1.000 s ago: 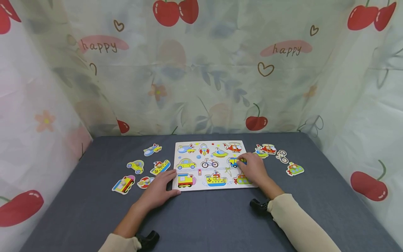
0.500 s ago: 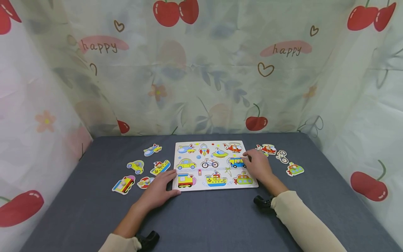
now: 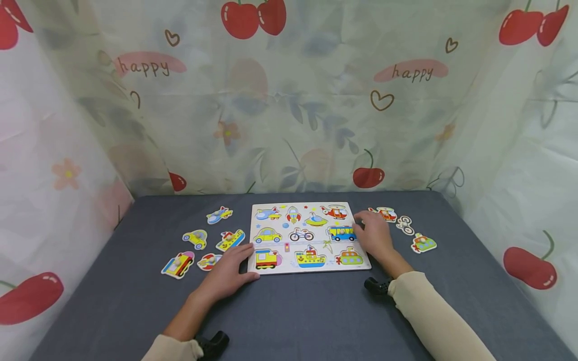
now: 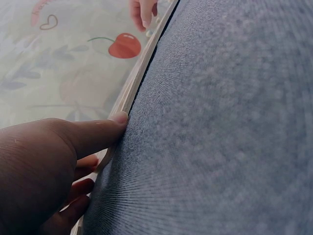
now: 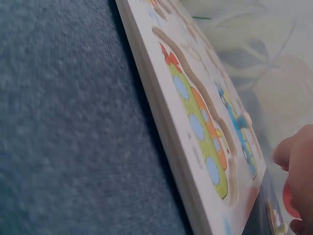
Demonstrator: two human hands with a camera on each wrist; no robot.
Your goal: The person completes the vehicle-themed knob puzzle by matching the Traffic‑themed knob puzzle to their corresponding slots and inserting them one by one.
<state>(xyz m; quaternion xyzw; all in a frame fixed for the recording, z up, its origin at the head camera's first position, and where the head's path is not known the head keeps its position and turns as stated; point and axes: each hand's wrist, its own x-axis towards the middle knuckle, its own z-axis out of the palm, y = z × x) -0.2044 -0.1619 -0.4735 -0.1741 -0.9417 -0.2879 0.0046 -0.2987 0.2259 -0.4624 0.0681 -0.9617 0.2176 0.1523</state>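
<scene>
While L hand (image 3: 227, 269) rests, spread, against the board (image 3: 286, 269) at centre of frame, R hand (image 3: 376, 235) is relaxed by its right edge, seemingly w/o any piece. Bus piece (image 3: 341, 233) looks seated, so this step is prob. done; next move calls for pinching another, e.g. helicopter piece (image 3: 387, 214), right of centre.

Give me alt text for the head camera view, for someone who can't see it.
A person's left hand rests at the near left corner of a vehicle puzzle board, while the right hand is by its right edge, beside the bus. Loose pieces lie on the dark tablecloth to either side, with a cherry-print curtain behind.
</scene>
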